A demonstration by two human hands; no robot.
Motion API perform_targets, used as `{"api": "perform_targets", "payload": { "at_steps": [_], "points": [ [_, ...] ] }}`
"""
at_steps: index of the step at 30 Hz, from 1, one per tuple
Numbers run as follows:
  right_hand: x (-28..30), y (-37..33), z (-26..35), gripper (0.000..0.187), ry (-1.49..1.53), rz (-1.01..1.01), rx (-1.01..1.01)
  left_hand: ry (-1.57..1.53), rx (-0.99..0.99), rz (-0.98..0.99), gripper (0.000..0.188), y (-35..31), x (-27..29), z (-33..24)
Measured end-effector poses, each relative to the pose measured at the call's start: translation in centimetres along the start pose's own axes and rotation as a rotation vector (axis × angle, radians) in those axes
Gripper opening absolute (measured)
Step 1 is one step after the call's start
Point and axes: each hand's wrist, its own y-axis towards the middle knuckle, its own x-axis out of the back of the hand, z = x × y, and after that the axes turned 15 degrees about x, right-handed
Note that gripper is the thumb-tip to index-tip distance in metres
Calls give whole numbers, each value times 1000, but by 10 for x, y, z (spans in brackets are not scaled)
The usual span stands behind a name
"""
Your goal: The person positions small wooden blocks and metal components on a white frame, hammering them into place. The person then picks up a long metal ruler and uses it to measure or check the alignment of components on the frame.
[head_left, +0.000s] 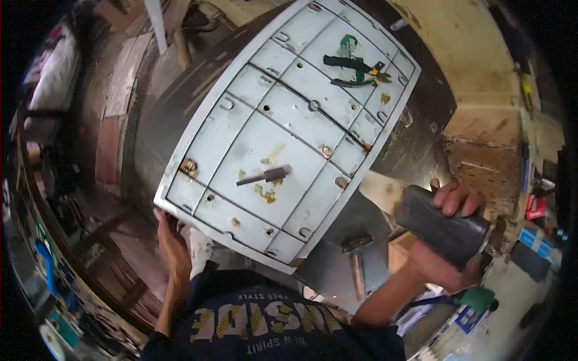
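A large white ribbed plastic panel [301,135] lies tilted across the dark work surface, its ribbed side up. My left hand [173,243] is closed at its near left corner, with some fingers hidden at the edge. My right hand [448,265], right of the panel, grips a dark grey oblong block-like tool [442,225] with a metal part at its right end; its exact kind cannot be made out. On the panel lie pliers [360,72] with black and yellow handles and a small grey stepped metal piece [265,175], thin at one end.
A hammer [357,265] with a wooden handle lies near me, right of the panel. A wooden box [402,251] stands beside it. Farther right are blue packets [534,242] and a red box [534,206]. Boards and clutter line the left side.
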Motion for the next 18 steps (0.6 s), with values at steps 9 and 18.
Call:
{"api": "perform_targets", "payload": {
  "at_steps": [9, 18],
  "points": [
    [-39, -3, -36, 38, 222, 374, 149, 328, -71, 30, 61, 3, 13, 5],
    [-13, 22, -126, 40, -299, -39, -14, 323, -102, -22, 58, 13, 10, 17]
  ]
}}
